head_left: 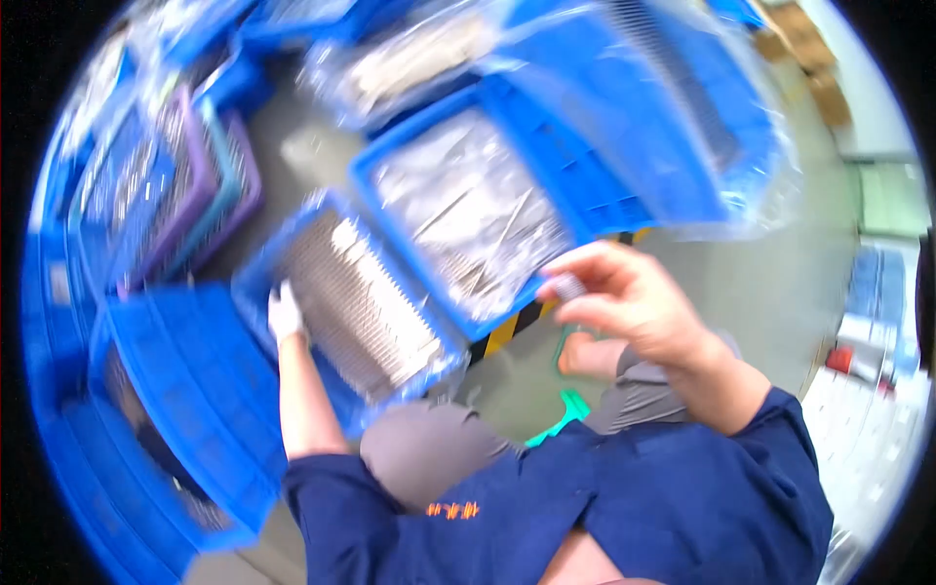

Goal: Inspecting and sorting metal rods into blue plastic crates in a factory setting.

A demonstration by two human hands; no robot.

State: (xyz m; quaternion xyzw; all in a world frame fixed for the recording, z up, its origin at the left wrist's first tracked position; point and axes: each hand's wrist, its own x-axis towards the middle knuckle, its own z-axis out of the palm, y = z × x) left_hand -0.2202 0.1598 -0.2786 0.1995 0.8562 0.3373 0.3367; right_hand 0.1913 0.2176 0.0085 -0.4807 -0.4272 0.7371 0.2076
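**One part pinched in the air, a hand at the crate**

In the head view, the only one here, I see the person seated with the crate (255, 276) between the left knee and the stacks. The right hand (597, 290) is raised to the right of the crate, thumb and forefinger nearly closed on a small grey part (567, 287). The pinch is by the fingertips, probably because the part is so small; blur hides its shape.

The left hand (286, 314), in what looks like a white glove, is at the crate's left side, beside the rows (341, 292). Perhaps it is there to steady the crate; I can't tell how far its fingers are bent or whether they grip anything.

The crate is lined with clear film, presumably to keep the metal clean. Inside, small metallic pieces stand in tight, ordered rows, a brighter strip along the right.

Just beyond the crate, to its right, a blue bin (531, 161) holds crumpled film (429, 180) with a few thin rods (515, 216) lying loose on it. Farther beyond the crate is a clear bag (419, 68) of pale pieces. Left of the crate, purple and teal baskets (229, 175) lean together, also filled.
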